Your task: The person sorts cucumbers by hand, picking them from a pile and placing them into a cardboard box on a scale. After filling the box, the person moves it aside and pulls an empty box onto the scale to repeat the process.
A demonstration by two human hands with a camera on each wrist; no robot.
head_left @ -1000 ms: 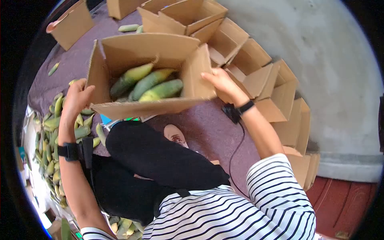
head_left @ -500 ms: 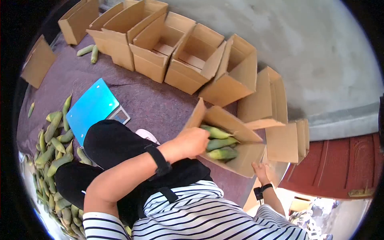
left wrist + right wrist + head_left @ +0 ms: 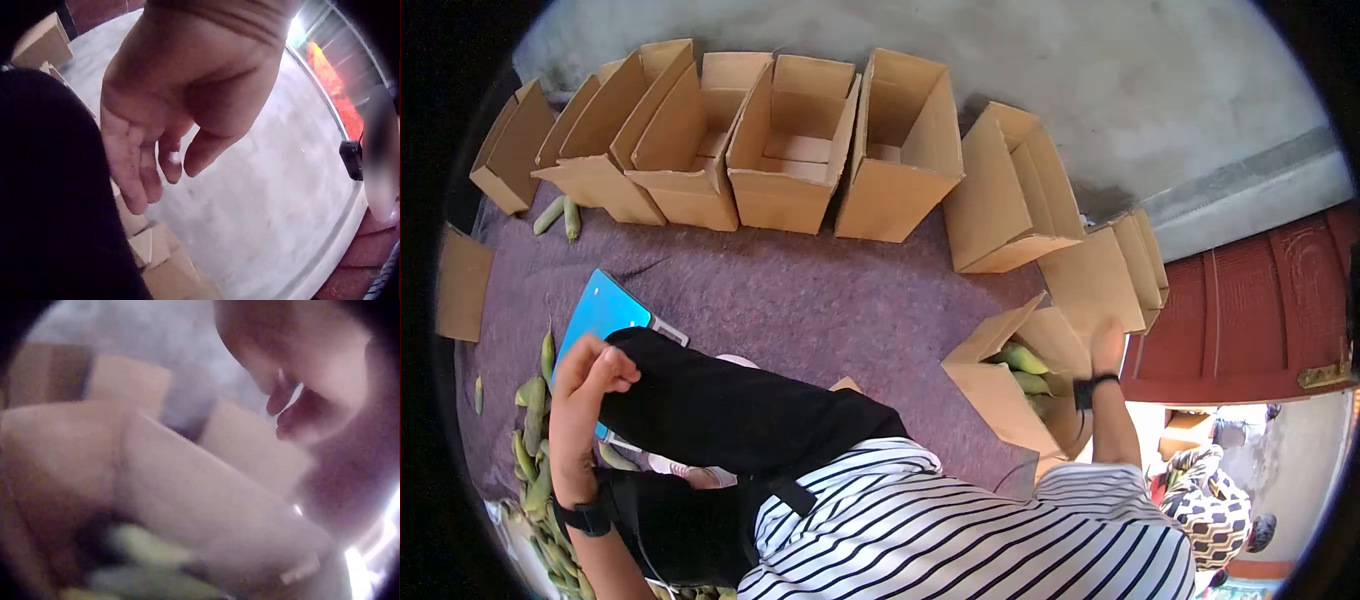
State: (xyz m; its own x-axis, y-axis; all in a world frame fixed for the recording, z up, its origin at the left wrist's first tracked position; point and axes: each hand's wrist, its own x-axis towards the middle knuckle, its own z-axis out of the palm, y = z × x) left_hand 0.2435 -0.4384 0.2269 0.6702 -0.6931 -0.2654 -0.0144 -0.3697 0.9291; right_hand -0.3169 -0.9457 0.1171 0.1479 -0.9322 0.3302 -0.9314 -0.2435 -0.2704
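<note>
An open cardboard box (image 3: 998, 402) stands on the purple floor cloth to the right of the person's legs. Inside lie several green-and-yellow cucumber-like vegetables (image 3: 1022, 358). The right hand (image 3: 1108, 348), blurred, hovers beside the box's far right rim. In the right wrist view, that hand (image 3: 306, 369) has its fingers loosely bent and holds nothing, above the box wall (image 3: 206, 481). On the other side, the left hand (image 3: 588, 378) is raised over the blue-topped scale (image 3: 605, 310) and the knee. Its fingers hang loosely curled with nothing between them, as the left wrist view shows.
Several open cardboard boxes (image 3: 790, 185) stand in a curved row along the grey wall (image 3: 1080, 60). A heap of vegetables (image 3: 535, 470) lies at the lower left, and two more vegetables (image 3: 560, 218) lie near the row. A red door (image 3: 1230, 320) is at the right.
The box of vegetables was carried from in front of the person to the right side and set down. Both hands let go; the left swung back left, and the head view turned right.
</note>
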